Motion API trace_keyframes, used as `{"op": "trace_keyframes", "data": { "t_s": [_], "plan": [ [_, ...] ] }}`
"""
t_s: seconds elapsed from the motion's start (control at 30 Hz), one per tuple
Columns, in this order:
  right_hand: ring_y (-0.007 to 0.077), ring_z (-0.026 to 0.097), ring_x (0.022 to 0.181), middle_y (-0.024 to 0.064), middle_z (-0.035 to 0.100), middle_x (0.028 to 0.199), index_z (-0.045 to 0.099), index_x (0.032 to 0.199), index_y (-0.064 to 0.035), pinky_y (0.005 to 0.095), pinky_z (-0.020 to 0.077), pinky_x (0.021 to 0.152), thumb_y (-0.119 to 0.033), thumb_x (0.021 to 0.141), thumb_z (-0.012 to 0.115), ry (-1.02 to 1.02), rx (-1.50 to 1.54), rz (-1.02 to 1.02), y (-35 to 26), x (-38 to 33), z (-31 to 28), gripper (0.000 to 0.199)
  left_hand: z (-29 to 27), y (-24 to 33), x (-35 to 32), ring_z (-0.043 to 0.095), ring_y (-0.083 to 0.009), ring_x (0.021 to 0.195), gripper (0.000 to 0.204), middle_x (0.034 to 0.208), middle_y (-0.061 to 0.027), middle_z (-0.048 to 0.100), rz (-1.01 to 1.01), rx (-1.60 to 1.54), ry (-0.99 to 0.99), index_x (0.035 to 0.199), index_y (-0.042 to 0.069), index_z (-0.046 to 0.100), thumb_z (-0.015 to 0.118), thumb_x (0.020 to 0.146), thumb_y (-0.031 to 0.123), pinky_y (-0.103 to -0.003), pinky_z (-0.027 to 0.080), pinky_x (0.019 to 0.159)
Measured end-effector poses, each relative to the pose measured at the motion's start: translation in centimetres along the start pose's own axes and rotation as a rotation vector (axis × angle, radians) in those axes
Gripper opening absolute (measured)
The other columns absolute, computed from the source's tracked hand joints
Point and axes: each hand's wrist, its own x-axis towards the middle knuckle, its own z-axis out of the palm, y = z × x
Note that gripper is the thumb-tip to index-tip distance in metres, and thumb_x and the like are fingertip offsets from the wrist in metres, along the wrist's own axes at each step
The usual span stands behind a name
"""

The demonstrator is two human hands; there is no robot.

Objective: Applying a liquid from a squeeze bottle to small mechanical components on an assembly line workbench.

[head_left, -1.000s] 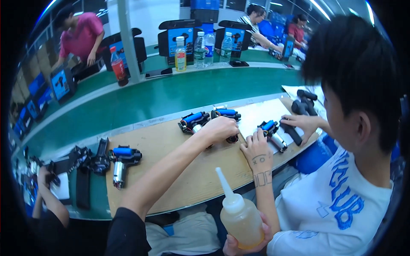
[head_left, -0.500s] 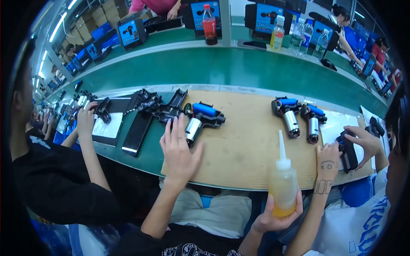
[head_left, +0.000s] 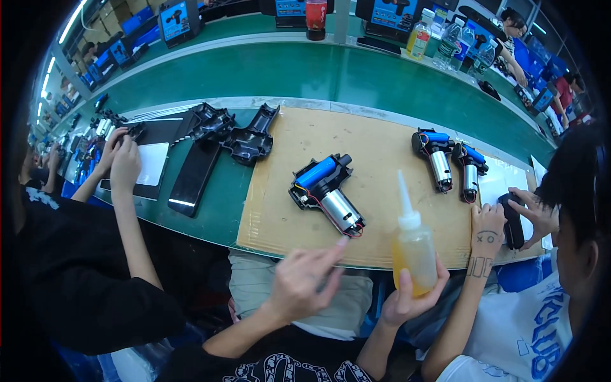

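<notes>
Since the earlier frame, the open left hand is withdrawn below the motor assembly. Beside it, the oil bottle is gripped by the right hand; squeezing risks spillage onto cardboard.

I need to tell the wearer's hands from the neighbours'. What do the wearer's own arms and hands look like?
Both forearms are bare, with no gloves, rings or watch on the left hand or right hand. They emerge from a black short-sleeved T-shirt with white print. No tattoos show.
</notes>
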Motion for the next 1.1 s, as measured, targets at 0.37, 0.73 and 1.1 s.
{"op": "trace_keyframes", "data": {
  "t_s": [0.37,0.73,1.1],
  "plan": [
    [0.0224,0.056,0.117,0.0143,0.055,0.123,0.048,0.128,0.0014,0.0363,0.0424,0.107,-0.005,0.083,0.072,-0.044,0.163,0.253,-0.5,3.3,1.8,0.051,-1.4,-5.9,3.7,0.071,-0.0315,0.107,0.044,0.121,-0.0212,0.069,-0.313,-0.093,0.310,0.119,-0.006,0.062,0.081,0.080,-0.001,-0.035,0.058,0.092],
    [0.0308,0.063,0.114,0.0215,0.063,0.121,0.056,0.123,0.0001,0.0414,0.0483,0.101,-0.006,0.068,0.081,-0.260,0.058,-0.001,-1.4,3.1,1.1,0.061,-1.6,-6.6,4.0,0.072,-0.0287,0.100,0.042,0.119,-0.0181,0.071,-0.338,-0.103,0.290,0.116,-0.003,0.064,0.083,0.079,0.002,-0.033,0.059,0.079],
    [0.0370,0.070,0.091,0.0243,0.071,0.103,0.069,0.103,-0.0013,0.0400,0.0562,0.080,-0.006,0.054,0.080,-0.594,-0.333,-0.410,-6.2,5.5,3.1,0.051,-1.3,-6.6,3.6,0.072,-0.0217,0.090,0.042,0.116,-0.0172,0.071,-0.258,0.004,0.283,0.113,-0.001,0.065,0.085,0.077,0.002,-0.025,0.053,0.057]
  ]
}}
